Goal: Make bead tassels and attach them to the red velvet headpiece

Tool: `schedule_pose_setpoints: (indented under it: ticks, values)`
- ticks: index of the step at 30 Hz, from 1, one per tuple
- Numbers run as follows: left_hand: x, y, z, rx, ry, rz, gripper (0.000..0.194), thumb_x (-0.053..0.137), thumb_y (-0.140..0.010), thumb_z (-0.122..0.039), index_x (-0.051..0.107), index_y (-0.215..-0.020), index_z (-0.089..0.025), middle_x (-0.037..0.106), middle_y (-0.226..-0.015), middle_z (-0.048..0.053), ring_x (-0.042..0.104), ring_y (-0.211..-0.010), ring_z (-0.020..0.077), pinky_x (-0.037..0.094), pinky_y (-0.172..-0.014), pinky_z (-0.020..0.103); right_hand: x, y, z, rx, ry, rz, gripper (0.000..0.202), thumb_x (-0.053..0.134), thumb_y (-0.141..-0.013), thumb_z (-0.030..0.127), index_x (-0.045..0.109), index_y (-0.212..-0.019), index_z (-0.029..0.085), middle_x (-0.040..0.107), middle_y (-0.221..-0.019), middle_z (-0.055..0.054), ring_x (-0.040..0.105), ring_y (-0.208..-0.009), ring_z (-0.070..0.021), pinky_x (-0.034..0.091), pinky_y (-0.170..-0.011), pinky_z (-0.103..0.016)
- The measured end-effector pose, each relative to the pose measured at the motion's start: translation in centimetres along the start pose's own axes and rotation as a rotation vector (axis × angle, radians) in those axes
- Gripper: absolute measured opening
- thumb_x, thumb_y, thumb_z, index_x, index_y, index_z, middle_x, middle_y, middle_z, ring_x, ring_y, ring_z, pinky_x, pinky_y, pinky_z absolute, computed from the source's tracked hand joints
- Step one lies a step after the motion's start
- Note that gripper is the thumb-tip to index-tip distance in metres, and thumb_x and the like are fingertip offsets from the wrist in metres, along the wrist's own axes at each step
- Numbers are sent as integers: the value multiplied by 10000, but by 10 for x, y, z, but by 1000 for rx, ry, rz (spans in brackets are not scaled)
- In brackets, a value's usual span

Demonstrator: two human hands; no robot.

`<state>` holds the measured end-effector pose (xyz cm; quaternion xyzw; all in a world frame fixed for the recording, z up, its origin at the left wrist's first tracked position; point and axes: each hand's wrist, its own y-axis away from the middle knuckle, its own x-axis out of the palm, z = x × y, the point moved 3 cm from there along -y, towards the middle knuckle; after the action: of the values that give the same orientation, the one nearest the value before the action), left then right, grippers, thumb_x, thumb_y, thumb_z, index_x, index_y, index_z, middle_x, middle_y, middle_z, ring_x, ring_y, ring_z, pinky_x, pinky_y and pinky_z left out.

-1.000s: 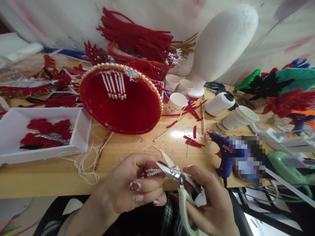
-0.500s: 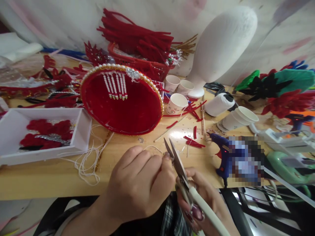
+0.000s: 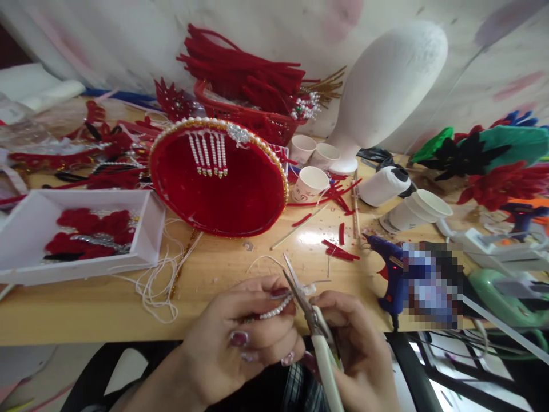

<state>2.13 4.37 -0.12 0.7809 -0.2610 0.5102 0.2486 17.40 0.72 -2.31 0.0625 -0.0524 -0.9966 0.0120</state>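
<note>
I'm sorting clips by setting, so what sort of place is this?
Probably a small craft workshop, though only this corner shows. The signs are scissors in the right hand, a blue glue gun and a white dummy head.

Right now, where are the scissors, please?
In the head view, the scissors are low, right of centre, in the right hand, blades beside the left hand.

Red shell (image 3: 227, 200) and glue gun (image 3: 389, 277) flank the gap beyond the scissors (image 3: 316, 329).
</note>
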Motion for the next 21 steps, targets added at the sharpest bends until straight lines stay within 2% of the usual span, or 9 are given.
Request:
schedule_pose_setpoints:
  ticks: [2, 5, 9, 12, 15, 18, 21]
  values:
    - [1, -1, 1, 5, 66, 23, 301, 663, -847, -263, 508, -596, -203, 149, -346, -134, 113, -363, 52, 220, -557, 263, 0, 0, -3, -42, 23, -5, 352, 832, -736, 336, 641, -1029, 298, 632, -688, 38, 555, -614, -135, 442, -555, -223]
    - [-1, -1, 5, 39, 102, -22, 217, 698, -820, -247, 558, -661, -200, 198, -355, -136, 108, -369, 58, 197, -538, 258, 0, 2, -5, -83, 31, -23, 355, 823, -749, 329, 641, -1053, 302, 642, -707, 35, 556, -615, -131, 455, -554, -212]
    - [2, 1, 9, 69, 173, -68, 206, 738, -797, -187, 563, -688, -181, 257, -386, -136, 151, -400, 43, 277, -561, 197, 4, 4, -6, -114, -19, -51, 355, 818, -763, 315, 646, -1073, 317, 636, -724, 40, 567, -622, -119, 473, -558, -187]
    - [5, 3, 9, 91, 211, -51, 145, 723, -814, -157, 597, -743, -167, 279, -398, -137, 172, -405, 38, 323, -582, 174, 6, 5, -6, -127, -53, -54, 357, 813, -769, 296, 645, -1084, 327, 636, -734, 42, 568, -621, -111, 481, -557, -174]
    - [7, 3, 9, 96, 228, -37, 167, 696, -831, -140, 570, -725, -169, 274, -404, -135, 174, -410, 41, 346, -596, 171, 6, 5, -7, -131, -47, -53, 364, 814, -772, 302, 639, -1090, 325, 646, -745, 38, 581, -622, -115, 490, -556, -180]
    - [5, 3, 8, 107, 192, -32, 221, 688, -834, -158, 514, -699, -178, 256, -406, -134, 181, -408, 38, 344, -589, 175, 3, 5, -8, -128, 1, -60, 343, 793, -795, 331, 630, -1096, 318, 668, -792, 22, 611, -649, -128, 505, -577, -200]
    - [-1, 2, 9, 153, 32, -85, 253, 690, -857, -233, 484, -716, -189, 290, -417, -126, 203, -404, 38, 281, -520, 170, -2, 4, -9, -116, 70, -47, 340, 782, -800, 355, 620, -1096, 311, 677, -828, 10, 610, -673, -143, 475, -553, -214]
